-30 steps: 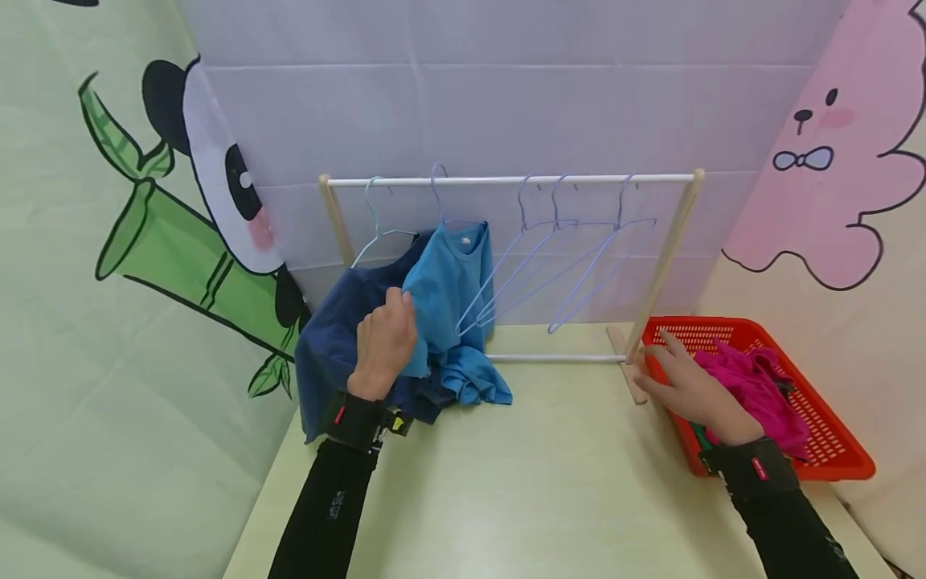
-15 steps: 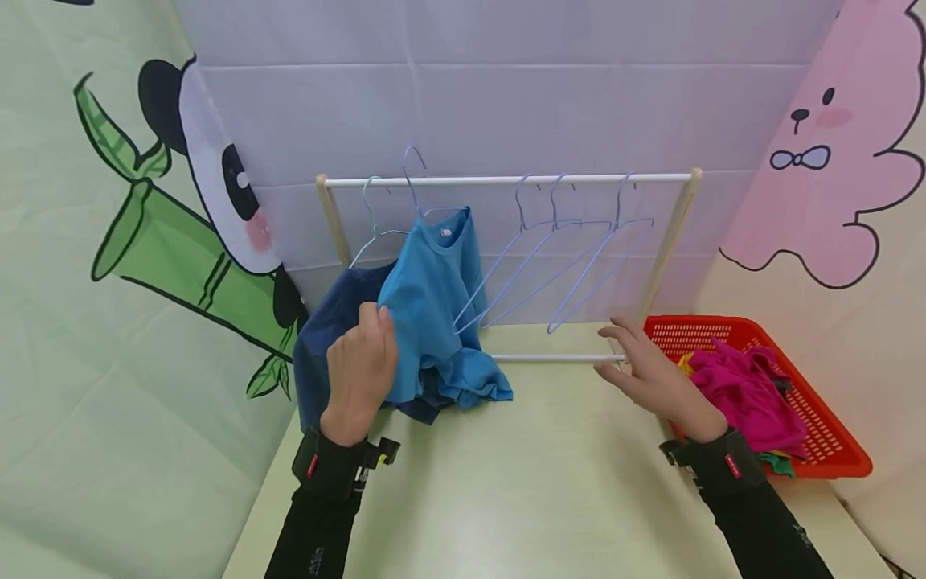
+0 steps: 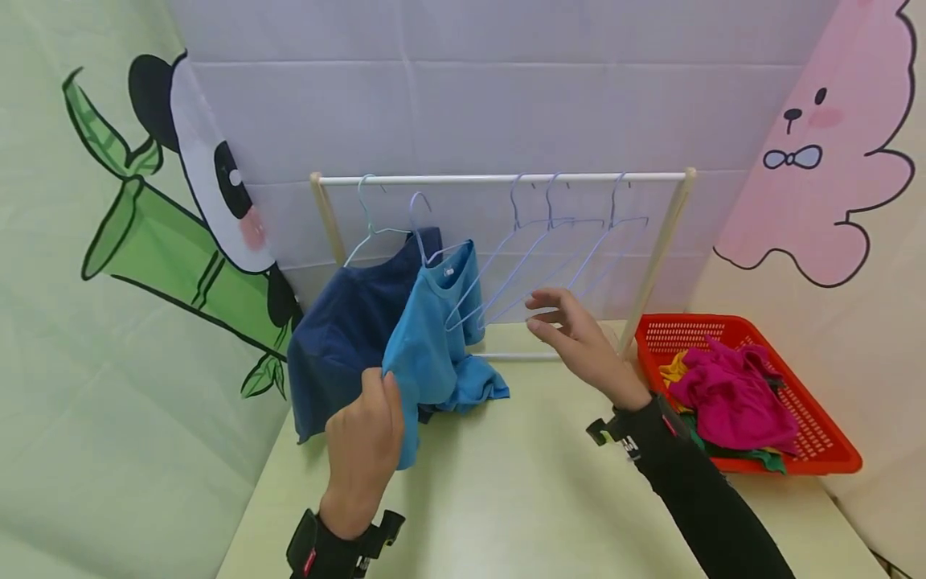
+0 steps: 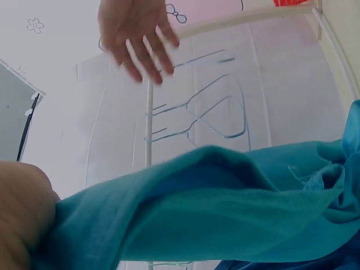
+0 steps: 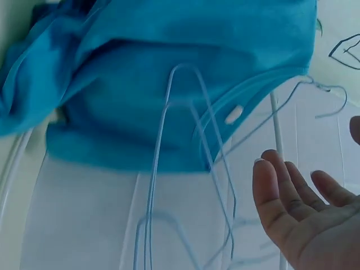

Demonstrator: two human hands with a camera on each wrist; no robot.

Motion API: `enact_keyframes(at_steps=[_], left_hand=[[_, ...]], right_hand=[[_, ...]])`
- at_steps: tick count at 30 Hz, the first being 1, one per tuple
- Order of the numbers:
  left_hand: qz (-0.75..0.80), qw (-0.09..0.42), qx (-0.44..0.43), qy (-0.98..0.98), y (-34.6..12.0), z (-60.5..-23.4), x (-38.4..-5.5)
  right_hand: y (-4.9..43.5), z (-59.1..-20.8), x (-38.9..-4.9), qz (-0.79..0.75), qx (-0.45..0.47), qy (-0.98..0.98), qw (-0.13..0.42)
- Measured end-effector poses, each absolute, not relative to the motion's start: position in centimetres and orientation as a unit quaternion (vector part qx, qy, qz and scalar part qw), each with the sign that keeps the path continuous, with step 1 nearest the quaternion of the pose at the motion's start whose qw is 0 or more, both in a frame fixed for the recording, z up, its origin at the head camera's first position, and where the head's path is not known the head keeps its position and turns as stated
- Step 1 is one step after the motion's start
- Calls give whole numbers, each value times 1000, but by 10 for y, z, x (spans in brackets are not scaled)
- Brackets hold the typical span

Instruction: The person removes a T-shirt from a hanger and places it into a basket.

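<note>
A bright blue shirt (image 3: 427, 346) sits tilted on a lavender wire hanger (image 3: 414, 221), whose hook shows below the top bar of the white rack (image 3: 470, 179). My left hand (image 3: 364, 450) pinches the shirt's near left edge and pulls it toward me. Seen from the left wrist, the cloth (image 4: 225, 219) stretches taut from that hand. My right hand (image 3: 586, 346) is in the air right of the shirt, in front of the bare hangers, fingers spread and loosely bent. In the right wrist view, its fingers (image 5: 270, 191) are apart from the shirt's collar and hanger hook.
Behind the blue shirt, a navy garment (image 3: 340, 330) hangs from a pale green hanger (image 3: 370, 229) at the rack's left end. Three lavender hangers (image 3: 550, 211) hang farther right on the bar. A red basket (image 3: 832, 442) with pink, yellow and green clothes (image 3: 731, 394) stands at right.
My left hand has drawn the blue shirt toward me; its hanger hook rose above the bar, then dropped below it. My right hand has moved left from the basket to the hangers.
</note>
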State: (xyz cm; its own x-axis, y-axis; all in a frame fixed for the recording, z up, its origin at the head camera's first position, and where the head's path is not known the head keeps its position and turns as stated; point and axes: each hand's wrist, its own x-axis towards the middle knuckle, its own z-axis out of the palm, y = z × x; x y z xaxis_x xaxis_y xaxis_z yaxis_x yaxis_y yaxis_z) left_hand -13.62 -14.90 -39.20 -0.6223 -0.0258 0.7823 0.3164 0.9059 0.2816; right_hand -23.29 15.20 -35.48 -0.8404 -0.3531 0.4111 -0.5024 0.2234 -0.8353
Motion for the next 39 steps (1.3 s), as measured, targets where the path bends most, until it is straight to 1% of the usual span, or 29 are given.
enact_keyframes(at_steps=[5,11,13,15,20,26,28,31,34,36,39], left_hand=[[-183,443,-89,-873,-139,-407,-116],[-183,427,-104,-880,-128,-422,-99],[-184,416,-107,-884,-125,-425,-95],[-190,403,-109,-888,-122,-427,-89],[-223,363,-115,-897,-114,-428,-76],[-281,292,-121,-906,-116,-416,-70],[-299,277,-114,-906,-120,-410,-73],[-326,271,-108,-899,-128,-402,-82],[-347,261,-122,-893,-136,-394,-95],[-361,242,-143,-889,-141,-388,-105],[-388,196,-185,-881,-146,-382,-121]], right_hand=[[114,-347,-241,629,273,-727,18],[82,-348,-250,684,207,-694,-85],[74,-351,-251,691,195,-689,-102],[68,-353,-250,693,195,-687,-98],[58,-353,-246,697,207,-684,-61],[52,-346,-237,686,232,-689,-33],[50,-346,-235,680,240,-692,-30],[49,-348,-231,675,249,-694,-35],[48,-350,-226,669,258,-696,-40],[47,-350,-222,664,262,-699,-40],[47,-350,-219,656,269,-705,-37]])
